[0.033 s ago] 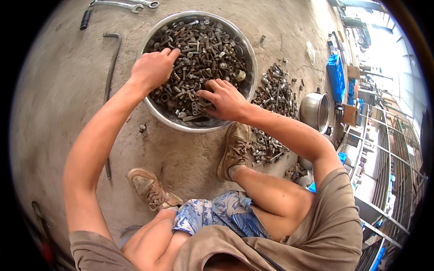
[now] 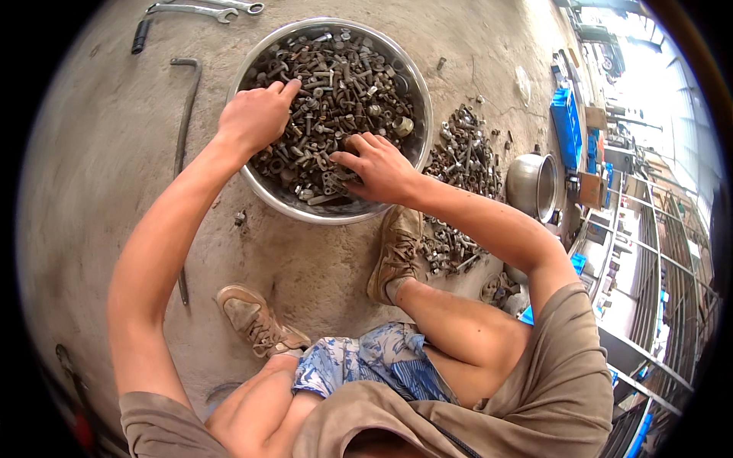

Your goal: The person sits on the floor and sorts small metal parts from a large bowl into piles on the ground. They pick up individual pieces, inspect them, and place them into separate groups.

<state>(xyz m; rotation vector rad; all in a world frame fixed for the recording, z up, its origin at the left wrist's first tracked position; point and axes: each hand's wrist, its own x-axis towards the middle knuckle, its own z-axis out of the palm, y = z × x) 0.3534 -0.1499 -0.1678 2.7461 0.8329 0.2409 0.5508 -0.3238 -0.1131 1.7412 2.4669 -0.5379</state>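
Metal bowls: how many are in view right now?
2. The large bowl of bolts lies under the left hand and right hand; a smaller bowl lies tipped at right. Clutter may hide others.

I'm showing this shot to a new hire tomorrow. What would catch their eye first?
First the big metal basin at top centre, heaped with bolts and nuts, with the left hand and right hand both resting in the heap. Next, a loose pile of bolts on the concrete floor right of the basin. A smaller metal pot lies beyond that pile.
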